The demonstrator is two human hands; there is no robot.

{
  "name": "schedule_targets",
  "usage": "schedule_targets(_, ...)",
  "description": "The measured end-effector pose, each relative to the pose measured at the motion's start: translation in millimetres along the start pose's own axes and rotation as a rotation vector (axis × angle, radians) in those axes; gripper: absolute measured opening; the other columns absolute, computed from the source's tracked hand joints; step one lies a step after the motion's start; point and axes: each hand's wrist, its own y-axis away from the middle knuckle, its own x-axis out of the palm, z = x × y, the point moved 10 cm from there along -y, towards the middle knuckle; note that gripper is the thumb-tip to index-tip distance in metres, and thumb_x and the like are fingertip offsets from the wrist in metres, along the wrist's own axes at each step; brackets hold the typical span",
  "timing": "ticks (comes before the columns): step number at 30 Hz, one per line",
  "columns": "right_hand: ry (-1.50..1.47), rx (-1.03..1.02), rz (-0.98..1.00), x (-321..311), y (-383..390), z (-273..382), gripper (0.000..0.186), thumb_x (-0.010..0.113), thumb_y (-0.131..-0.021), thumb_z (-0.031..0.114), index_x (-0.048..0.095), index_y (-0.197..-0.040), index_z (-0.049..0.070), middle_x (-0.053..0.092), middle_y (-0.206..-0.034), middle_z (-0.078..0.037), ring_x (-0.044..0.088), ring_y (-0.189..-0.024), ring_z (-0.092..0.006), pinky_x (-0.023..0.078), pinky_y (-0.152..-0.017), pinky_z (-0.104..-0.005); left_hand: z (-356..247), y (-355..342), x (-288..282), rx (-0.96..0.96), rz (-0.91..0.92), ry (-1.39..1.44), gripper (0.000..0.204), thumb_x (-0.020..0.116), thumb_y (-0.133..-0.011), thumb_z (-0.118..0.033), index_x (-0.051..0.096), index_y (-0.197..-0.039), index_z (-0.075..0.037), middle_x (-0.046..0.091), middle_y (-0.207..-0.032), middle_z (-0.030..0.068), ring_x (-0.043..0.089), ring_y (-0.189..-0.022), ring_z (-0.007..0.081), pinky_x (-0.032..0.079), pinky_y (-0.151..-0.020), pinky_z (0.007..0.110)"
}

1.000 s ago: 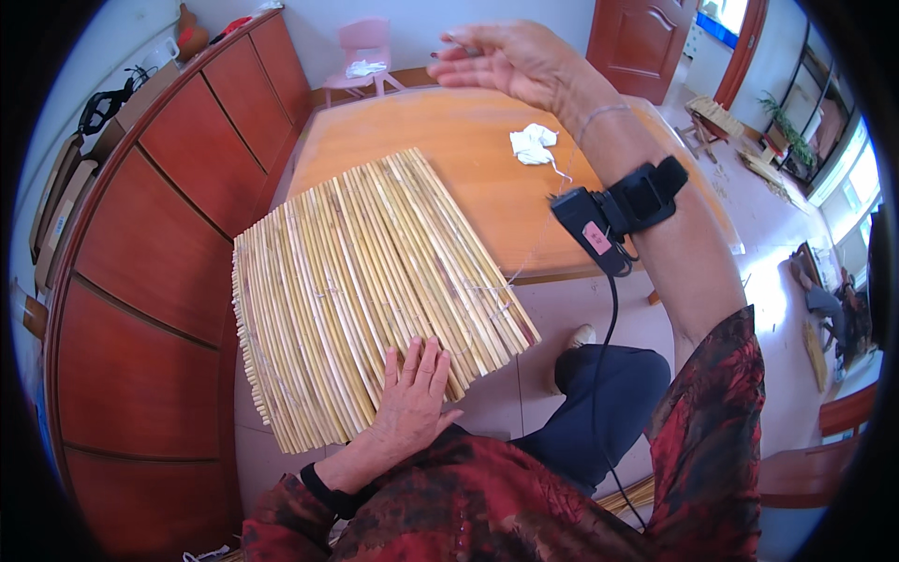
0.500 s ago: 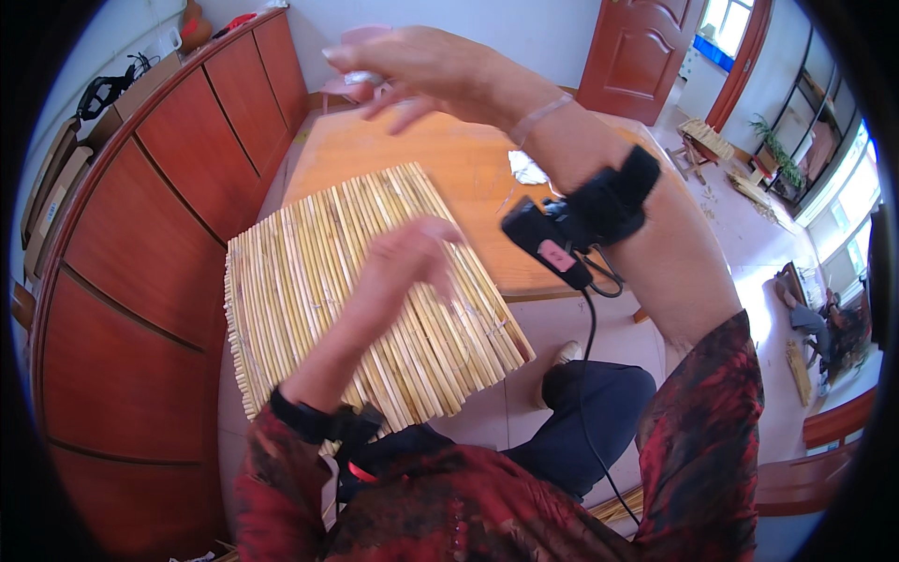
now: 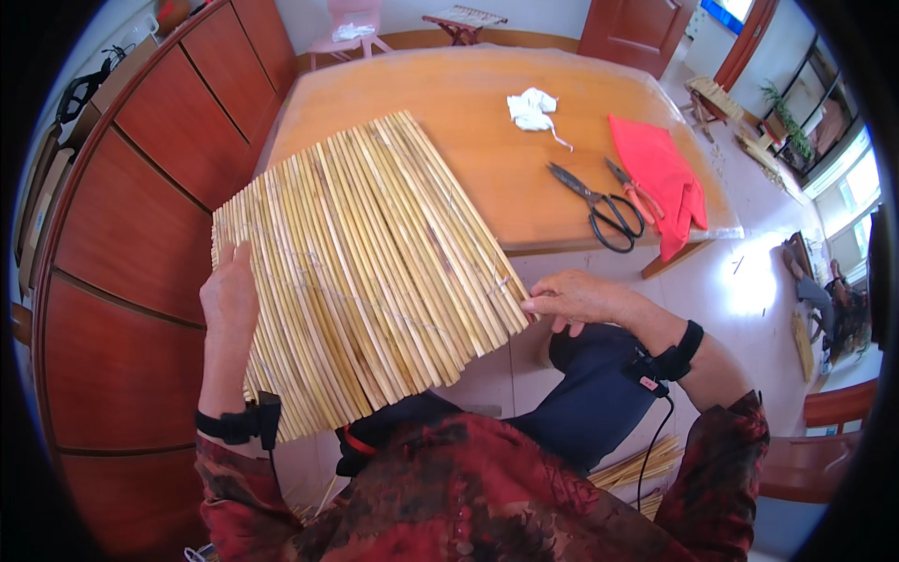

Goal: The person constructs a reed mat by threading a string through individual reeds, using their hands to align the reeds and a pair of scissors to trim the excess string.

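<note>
A mat of pale reed sticks [image 3: 356,262], laced with thin thread, lies slanted over my lap and the near left of the table. My left hand [image 3: 229,290] grips it near its left side. My right hand [image 3: 571,302] has thumb and fingers closed on its lower right corner. On the table [image 3: 375,84], right of the mat, are black-handled scissors [image 3: 599,206], red-handled pliers [image 3: 629,183] on a red cloth [image 3: 655,150], and a crumpled white cloth [image 3: 532,110] with a string.
A wooden cabinet [image 3: 122,281] runs along the left. A pink chair [image 3: 346,21] and folding stool [image 3: 464,21] stand behind the table. Loose reeds [image 3: 637,464] lie low at the right beside my legs. Another person [image 3: 824,309] appears at the far right.
My right hand has dropped from above the table to the mat's right corner. My left hand moved to the mat's left side. The mat shifted slightly; scissors, pliers and red cloth are now uncovered.
</note>
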Motion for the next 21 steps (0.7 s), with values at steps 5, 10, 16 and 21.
schedule_targets(5, -0.739, -0.136, -0.014, 18.8, -14.6, -15.3, 0.036, 0.051, -0.090, 0.031, 0.052, -0.107, 0.000, 0.059, -0.093, -0.012, 0.061, -0.080, -0.0183, 0.055, -0.066, -0.0367, -143.2, 91.3, -27.1, 0.744, -0.236, 0.223, 0.041, 0.060, -0.075, -0.010, 0.051, -0.114, -0.001, 0.056, -0.111, 0.0172, 0.057, -0.094, 0.0318, 0.047, -0.077, 0.041)
schedule_targets(10, -0.990, -0.264, -0.023, 28.4, -23.1, -10.5, 0.032, 0.053, -0.089, 0.029, 0.053, -0.102, -0.001, 0.059, -0.088, -0.011, 0.060, -0.080, -0.0198, 0.054, -0.069, -0.0387, -202.9, 153.7, -11.8, 0.743, 0.048, 0.324, 0.065, 0.065, -0.071, -0.018, 0.039, -0.128, 0.000, 0.041, -0.129, 0.0225, 0.044, -0.116, 0.0367, 0.037, -0.092, 0.050)
schedule_targets(16, -1.155, -0.523, -0.025, 0.8, 27.5, 48.9, 0.038, 0.052, -0.089, 0.032, 0.053, -0.105, -0.003, 0.060, -0.090, -0.013, 0.062, -0.079, -0.0219, 0.054, -0.069, -0.0369, -192.4, 136.3, -28.2, 0.603, -0.082, 0.133, 0.047, 0.048, -0.082, -0.008, 0.038, -0.127, 0.003, 0.040, -0.130, 0.0238, 0.041, -0.120, 0.0391, 0.036, -0.094, 0.051)
schedule_targets(21, -1.158, -0.922, 0.047, -33.6, 76.3, 138.6, 0.039, 0.042, -0.093, 0.030, 0.048, -0.110, -0.005, 0.060, -0.101, -0.018, 0.064, -0.081, -0.0261, 0.054, -0.070, -0.0368, -140.3, 107.0, -116.5, 0.494, -0.303, 0.330, 0.046, 0.050, -0.073, 0.012, 0.046, -0.118, 0.007, 0.053, -0.115, 0.0241, 0.054, -0.105, 0.0379, 0.046, -0.087, 0.039)
